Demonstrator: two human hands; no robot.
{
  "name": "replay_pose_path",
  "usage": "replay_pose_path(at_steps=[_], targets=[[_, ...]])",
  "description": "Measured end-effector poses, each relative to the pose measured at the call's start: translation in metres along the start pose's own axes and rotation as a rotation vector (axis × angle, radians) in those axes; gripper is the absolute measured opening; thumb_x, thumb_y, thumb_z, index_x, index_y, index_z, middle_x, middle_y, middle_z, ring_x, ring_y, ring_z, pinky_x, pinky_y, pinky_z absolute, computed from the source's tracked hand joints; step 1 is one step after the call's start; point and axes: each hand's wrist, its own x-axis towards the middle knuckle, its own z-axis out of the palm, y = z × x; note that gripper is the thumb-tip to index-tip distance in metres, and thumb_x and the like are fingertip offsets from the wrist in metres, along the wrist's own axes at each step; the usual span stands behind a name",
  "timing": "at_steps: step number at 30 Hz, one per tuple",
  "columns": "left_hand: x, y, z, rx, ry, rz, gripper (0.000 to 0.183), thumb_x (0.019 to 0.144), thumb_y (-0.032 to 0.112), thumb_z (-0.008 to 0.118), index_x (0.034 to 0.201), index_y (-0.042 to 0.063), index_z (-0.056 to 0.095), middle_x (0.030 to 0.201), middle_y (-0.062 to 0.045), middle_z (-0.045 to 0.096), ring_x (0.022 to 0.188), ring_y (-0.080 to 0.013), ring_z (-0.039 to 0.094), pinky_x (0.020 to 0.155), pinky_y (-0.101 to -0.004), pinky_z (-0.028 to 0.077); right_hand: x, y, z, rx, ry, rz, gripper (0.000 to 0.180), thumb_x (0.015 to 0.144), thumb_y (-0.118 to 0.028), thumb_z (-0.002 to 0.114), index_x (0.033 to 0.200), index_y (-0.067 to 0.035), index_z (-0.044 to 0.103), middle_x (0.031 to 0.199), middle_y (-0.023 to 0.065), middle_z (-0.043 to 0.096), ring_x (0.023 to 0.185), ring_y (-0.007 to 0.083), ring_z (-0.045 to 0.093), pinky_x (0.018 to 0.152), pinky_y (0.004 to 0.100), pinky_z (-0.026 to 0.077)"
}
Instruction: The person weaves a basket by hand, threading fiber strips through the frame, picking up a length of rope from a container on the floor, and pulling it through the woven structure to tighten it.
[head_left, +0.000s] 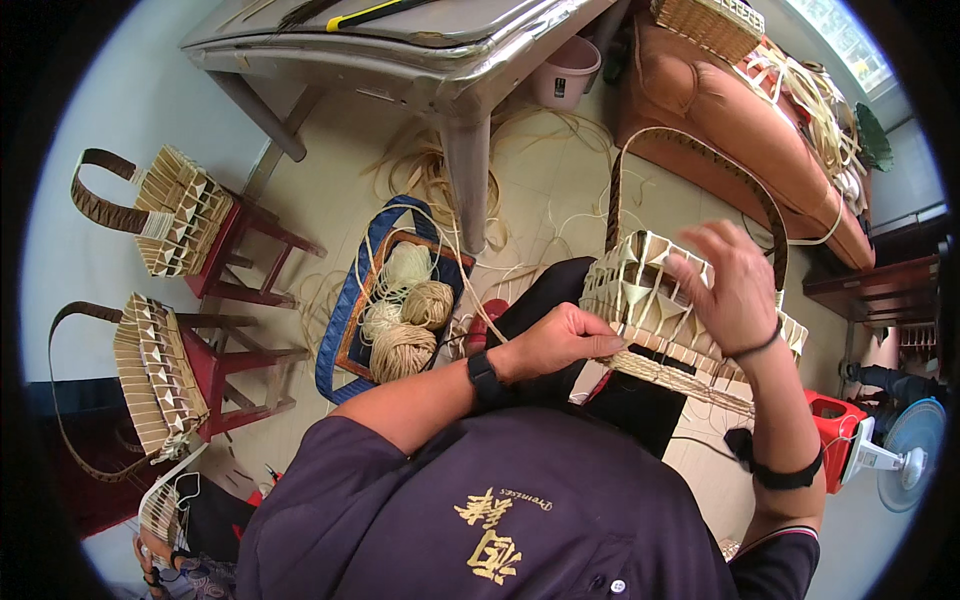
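Note:
A woven basket with a tall arched handle rests tilted over my lap. Its side carries pale triangular folded strips and thin cords, and a braided rim runs along the edge nearer me. My left hand pinches that rim at its left end between thumb and fingers. Slightly blurred, my right hand is raised over the basket's side with its fingers apart; I see nothing in it. A cord runs from near my left wrist towards a blue basket holding several balls of cord.
A metal-edged table stands ahead, with loose strips on the floor beneath. An orange sofa is at upper right, a fan at right. Finished-looking baskets sit on red stools at left; another person's hand is at lower left.

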Motion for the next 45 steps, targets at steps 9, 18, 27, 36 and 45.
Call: replay_pose_path(at_steps=[9,18,27,36,45], targets=[[-0.001,0.004,-0.015,0.396,0.133,0.374,0.012,0.096,0.009,0.078,0.101,-0.001,0.081,0.097,-0.01,0.076,0.09,-0.0164,0.071,0.081,-0.0296,0.057,0.007,0.028,0.024,0.422,-0.153,0.462,0.047,0.102,-0.044,0.07,0.094,0.002,0.073,0.071,0.0066,0.063,0.068,0.0189,0.058,0.064,0.0373,0.046],[-0.011,0.09,0.029,0.698,0.116,0.509,0.01,0.093,0.011,0.08,0.097,0.002,0.08,0.094,-0.009,0.076,0.086,-0.022,0.073,0.078,-0.0331,0.058,-0.014,0.054,-0.002,1.251,0.146,0.287,0.037,0.111,-0.029,0.062,0.089,-0.001,0.073,0.08,-0.0048,0.069,0.067,0.0013,0.054,0.06,0.0218,0.043],[-0.011,0.095,0.066,1.321,0.03,0.752,0.008,0.092,0.019,0.078,0.096,0.012,0.075,0.082,-0.005,0.067,0.07,-0.0236,0.07,0.059,-0.0355,0.056,-0.063,0.093,0.111,1.748,0.304,0.191,0.039,0.11,-0.032,0.06,0.101,0.003,0.074,0.096,0.0092,0.078,0.082,0.0138,0.071,0.076,0.029,0.057],[0.005,0.093,0.051,1.33,-0.004,0.349,0.018,0.098,0.026,0.072,0.097,0.009,0.078,0.082,-0.013,0.073,0.075,-0.0343,0.071,0.068,-0.0431,0.055,-0.104,0.088,0.158,1.916,0.417,0.277,0.047,0.111,-0.035,0.055,0.121,0.007,0.072,0.116,0.0172,0.078,0.102,0.0251,0.076,0.093,0.0374,0.06],[0.019,0.094,0.052,1.329,-0.02,0.205,0.016,0.099,0.024,0.069,0.097,0.008,0.071,0.079,-0.017,0.071,0.078,-0.0405,0.07,0.071,-0.051,0.052,-0.116,0.09,0.163,1.951,0.416,0.587,0.048,0.112,-0.04,0.056,0.128,0.003,0.069,0.124,0.0123,0.075,0.108,0.0209,0.072,0.098,0.0364,0.057]])
